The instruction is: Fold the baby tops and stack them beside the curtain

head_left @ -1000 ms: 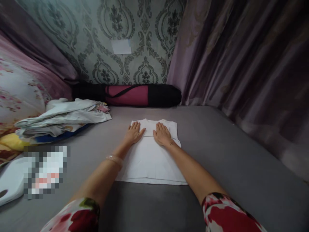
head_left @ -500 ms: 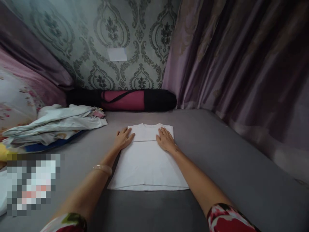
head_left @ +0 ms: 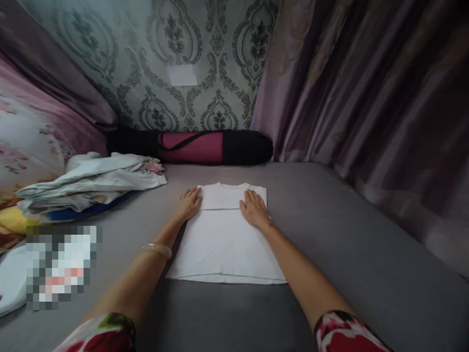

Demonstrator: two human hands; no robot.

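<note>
One white shirt [head_left: 225,239] (folded), two flat, spread hands on it: left hand [head_left: 189,204], right hand [head_left: 254,209].

Folded white T-shirt [head_left: 223,244] lies flat on a grey bed [head_left: 330,234], neck end farthest away. Left hand [head_left: 189,204], w/ a pale bangle [head_left: 157,250] at the wrist, rests palm-down at the shirt's left edge. Right hand [head_left: 254,209] lies palm-down near its right edge. Heap of clothes [head_left: 91,181] at left; black & pink rolled bag [head_left: 190,146] along the patterned wall [head_left: 190,49]; mauve curtain [head_left: 366,98] at right.
</note>
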